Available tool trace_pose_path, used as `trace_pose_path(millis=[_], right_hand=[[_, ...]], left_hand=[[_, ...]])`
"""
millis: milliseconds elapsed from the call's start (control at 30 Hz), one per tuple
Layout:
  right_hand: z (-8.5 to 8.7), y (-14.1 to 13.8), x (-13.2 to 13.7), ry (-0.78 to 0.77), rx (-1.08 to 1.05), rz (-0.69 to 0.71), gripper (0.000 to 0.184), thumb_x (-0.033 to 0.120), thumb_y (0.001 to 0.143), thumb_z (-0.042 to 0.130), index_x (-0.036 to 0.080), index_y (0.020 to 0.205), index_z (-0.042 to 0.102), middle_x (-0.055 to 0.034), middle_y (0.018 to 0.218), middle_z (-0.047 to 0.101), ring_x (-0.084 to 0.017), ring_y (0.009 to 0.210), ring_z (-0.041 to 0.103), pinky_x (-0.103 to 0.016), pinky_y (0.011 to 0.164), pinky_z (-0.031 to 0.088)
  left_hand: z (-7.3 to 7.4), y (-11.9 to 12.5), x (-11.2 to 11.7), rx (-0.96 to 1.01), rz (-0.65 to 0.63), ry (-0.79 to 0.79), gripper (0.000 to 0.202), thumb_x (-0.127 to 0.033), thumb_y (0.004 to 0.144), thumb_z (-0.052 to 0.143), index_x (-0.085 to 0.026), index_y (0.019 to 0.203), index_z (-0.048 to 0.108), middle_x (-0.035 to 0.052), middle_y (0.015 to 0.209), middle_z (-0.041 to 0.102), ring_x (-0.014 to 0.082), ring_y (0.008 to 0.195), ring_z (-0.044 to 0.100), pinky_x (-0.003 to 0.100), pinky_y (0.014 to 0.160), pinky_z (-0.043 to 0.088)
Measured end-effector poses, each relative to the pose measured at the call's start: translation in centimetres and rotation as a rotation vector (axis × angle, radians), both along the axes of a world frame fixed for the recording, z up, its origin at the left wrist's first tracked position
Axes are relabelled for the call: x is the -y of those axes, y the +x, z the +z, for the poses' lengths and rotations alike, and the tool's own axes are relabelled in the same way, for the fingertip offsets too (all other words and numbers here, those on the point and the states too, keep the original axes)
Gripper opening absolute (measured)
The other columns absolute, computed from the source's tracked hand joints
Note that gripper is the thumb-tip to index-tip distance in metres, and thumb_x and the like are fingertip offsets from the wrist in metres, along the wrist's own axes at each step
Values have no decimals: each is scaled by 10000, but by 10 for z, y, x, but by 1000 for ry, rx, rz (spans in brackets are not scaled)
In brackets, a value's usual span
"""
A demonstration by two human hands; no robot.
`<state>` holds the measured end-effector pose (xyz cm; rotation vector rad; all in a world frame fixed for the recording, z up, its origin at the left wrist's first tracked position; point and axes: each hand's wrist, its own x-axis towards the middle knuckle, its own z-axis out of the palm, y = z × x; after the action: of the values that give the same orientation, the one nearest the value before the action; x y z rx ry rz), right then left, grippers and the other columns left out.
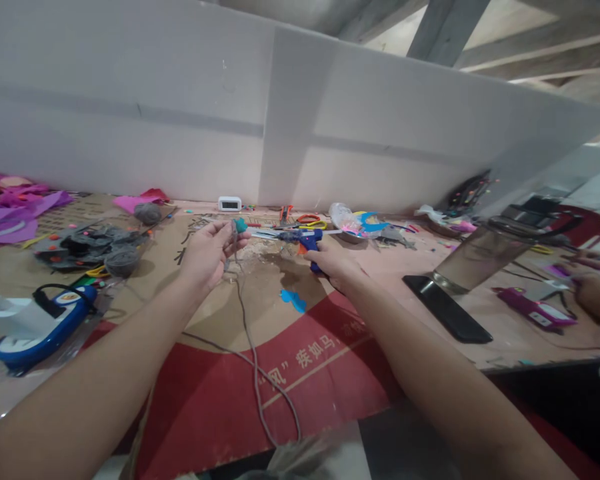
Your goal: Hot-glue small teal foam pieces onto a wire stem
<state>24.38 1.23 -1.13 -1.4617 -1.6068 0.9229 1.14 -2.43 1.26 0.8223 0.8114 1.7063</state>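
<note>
My left hand [211, 248] pinches a small teal piece [241, 225], with grey yarn [243, 300] trailing down from the fingers over the cardboard. In my right hand [334, 259] is a blue glue gun [310, 241], its fingers wrapped round the handle. The gun points left, towards the teal piece, and a whitish glue stick sticks out of its back end. Whether the nozzle touches the piece I cannot tell. A bright blue cut-out [293, 301] lies flat on the cardboard [325, 373] below the gun.
Grey yarn balls [122, 261] and purple sheets [10, 223] lie at the left, near a blue-and-white device [50, 327]. Scissors [310, 220] and a small digital clock [229, 203] are at the back. A transparent jug [485, 257] stands at the right, near another person's hand [593, 293].
</note>
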Motion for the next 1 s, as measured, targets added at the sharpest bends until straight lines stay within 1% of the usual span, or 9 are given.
trace_pose_path(millis=[100,200,367,500,567,667,800,900,1000], right_hand=[[2,-6,0,-26,-294,-29,205,197,709,605,218,892,515,7,749,555,-113,591,528,-270,559,528],[9,-8,1,86,-417,0,246,225,709,612,224,917,482,8,815,576,-117,649,571,-273,591,545],[28,-10,7,337,-313,116,240,359,791,600,221,954,491,10,777,613,-120,602,578,-278,578,509],[37,-4,-2,513,-198,176,251,327,813,598,228,1031,524,-20,898,638,-124,629,565,-284,567,489],[41,8,-11,522,-133,164,230,292,798,614,226,1006,541,-7,812,624,-129,602,548,-284,545,472],[51,30,-21,430,-151,136,162,261,784,624,220,916,540,32,637,555,-121,523,506,-268,496,439],[77,48,-17,358,-360,69,154,244,792,617,223,909,520,30,692,577,-94,508,498,-234,449,415],[105,53,-7,378,-489,-21,147,161,800,586,221,904,502,25,811,604,-65,504,484,-212,423,394],[132,64,6,412,-530,-113,173,69,816,515,213,912,507,28,842,594,-48,489,468,-196,388,318]], left_hand=[[-1,1,-1,-5,16,-16,111,-76,849,603,-129,752,613,38,722,683,119,689,704,204,666,577],[-3,2,-1,-11,24,-23,90,-62,830,610,-128,768,609,45,733,689,129,702,707,214,671,577],[-10,2,-3,-93,-7,-66,36,-93,797,647,-120,808,624,49,730,692,132,667,699,200,612,559],[-12,4,-2,-160,-5,-99,27,-119,791,649,-125,805,627,43,715,684,126,646,688,183,569,536],[-13,5,-2,-173,-2,-105,19,-125,797,640,-132,807,625,38,706,681,123,639,685,179,563,532],[-12,8,-3,-190,0,-115,17,-130,800,639,-135,802,623,33,699,677,117,636,684,173,566,529],[-11,10,-2,-220,-3,-138,25,-129,802,642,-130,794,618,36,685,676,113,624,677,175,575,531],[-13,10,-2,-230,-25,-134,21,-117,821,624,-132,806,624,34,698,686,109,631,677,177,587,535],[-14,9,-3,-237,-22,-110,30,-122,835,622,-138,815,636,29,699,693,108,631,676,174,581,534]])
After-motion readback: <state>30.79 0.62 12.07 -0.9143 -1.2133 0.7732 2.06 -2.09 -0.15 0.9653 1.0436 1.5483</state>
